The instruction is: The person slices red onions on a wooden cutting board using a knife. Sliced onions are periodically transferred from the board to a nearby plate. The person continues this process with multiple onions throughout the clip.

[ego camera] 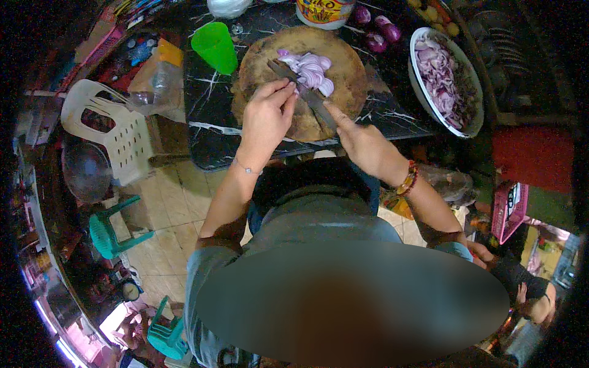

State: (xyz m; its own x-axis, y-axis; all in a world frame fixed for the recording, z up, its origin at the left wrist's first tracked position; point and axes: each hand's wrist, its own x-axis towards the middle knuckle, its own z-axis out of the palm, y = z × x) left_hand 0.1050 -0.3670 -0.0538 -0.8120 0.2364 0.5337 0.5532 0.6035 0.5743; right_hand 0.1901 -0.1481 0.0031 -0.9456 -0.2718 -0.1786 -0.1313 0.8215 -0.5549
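A round wooden chopping board lies on a black marble-patterned table. On it is a loose heap of thinly sliced purple onion. My right hand grips a dark-bladed knife near its lower right end, the index finger stretched along it. The blade slants up and left across the board, beside the slices. My left hand pinches a small piece of onion against the blade; the fingertips mostly hide it.
A green plastic cup is left of the board. Whole red onions and a labelled tub stand behind it. At right is a white-rimmed basin of cut, purplish food. A white plastic chair stands at left; another person's hand shows lower right.
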